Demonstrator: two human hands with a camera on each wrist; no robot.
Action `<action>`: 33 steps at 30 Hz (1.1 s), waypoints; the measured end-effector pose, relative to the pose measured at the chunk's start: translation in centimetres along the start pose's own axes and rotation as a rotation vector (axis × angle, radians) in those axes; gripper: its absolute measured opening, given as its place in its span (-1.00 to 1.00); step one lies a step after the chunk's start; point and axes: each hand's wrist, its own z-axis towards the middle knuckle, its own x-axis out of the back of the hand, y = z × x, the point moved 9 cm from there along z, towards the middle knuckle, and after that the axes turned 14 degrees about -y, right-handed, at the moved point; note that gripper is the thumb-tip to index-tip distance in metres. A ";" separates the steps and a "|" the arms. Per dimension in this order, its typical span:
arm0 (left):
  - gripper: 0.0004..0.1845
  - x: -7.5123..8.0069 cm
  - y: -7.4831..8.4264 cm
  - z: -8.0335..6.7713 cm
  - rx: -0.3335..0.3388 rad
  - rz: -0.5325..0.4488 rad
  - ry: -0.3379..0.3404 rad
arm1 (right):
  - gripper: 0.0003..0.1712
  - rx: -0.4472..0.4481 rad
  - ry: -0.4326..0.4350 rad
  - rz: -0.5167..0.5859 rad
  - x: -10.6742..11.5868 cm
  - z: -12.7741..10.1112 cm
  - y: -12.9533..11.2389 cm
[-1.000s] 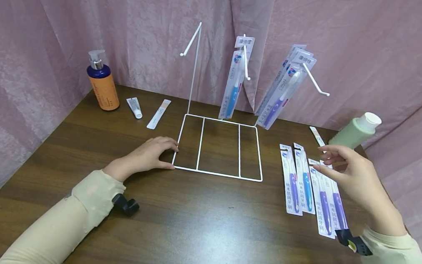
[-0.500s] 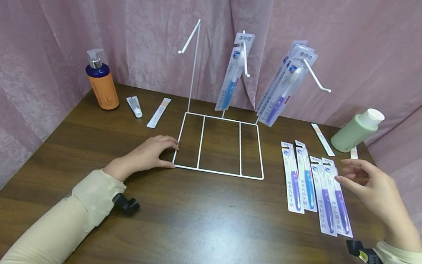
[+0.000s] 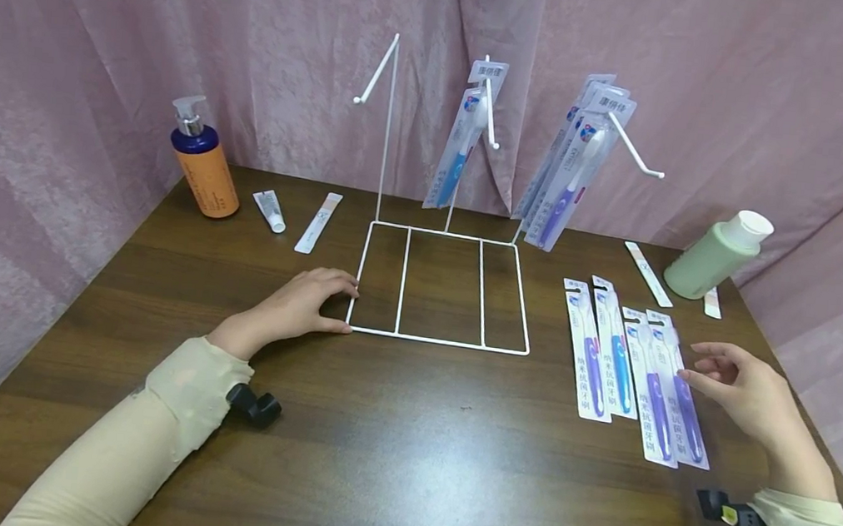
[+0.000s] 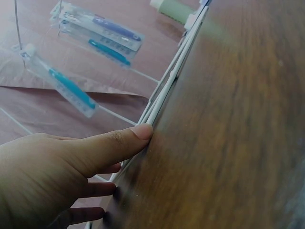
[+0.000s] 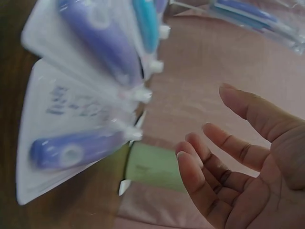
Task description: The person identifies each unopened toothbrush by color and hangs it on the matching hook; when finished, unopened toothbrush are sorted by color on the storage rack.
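Observation:
A white wire rack (image 3: 437, 342) stands mid-table with three hooks. The left hook (image 3: 373, 79) is bare, the middle one carries a blue toothbrush pack (image 3: 461, 154), and the right one carries several purple packs (image 3: 576, 168). My left hand (image 3: 338, 306) rests flat at the rack's front left corner; in the left wrist view its thumb (image 4: 119, 143) touches the base wire (image 4: 164, 95). Several toothbrush packs (image 3: 612, 359) lie in a row right of the rack. My right hand (image 3: 699, 364) hovers with spread fingers and nothing in it just right of the row, also shown in the right wrist view (image 5: 228, 157) beside the packs (image 5: 90, 57).
An orange pump bottle (image 3: 204, 165), a small tube (image 3: 269, 212) and a flat strip (image 3: 318, 222) lie at the back left. A green bottle (image 3: 716, 255) and another strip (image 3: 646, 274) are at the back right. Pink curtains close in the table.
My right hand has come down and back toward me, from above the packs to beside their right edge. The left hand has stayed on the rack corner.

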 end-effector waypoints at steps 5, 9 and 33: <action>-0.47 0.0 0.1 0.0 -0.011 0.004 0.010 | -0.43 -0.035 -0.063 -0.008 -1.0 0.5 1.4; -0.47 0.0 0.1 -0.1 -0.011 0.003 0.013 | -0.37 -0.082 -0.137 -0.028 -1.9 1.1 2.2; -0.46 0.2 0.2 0.1 -0.008 -0.001 0.000 | -0.11 -0.212 -0.332 -0.097 -4.3 2.3 4.2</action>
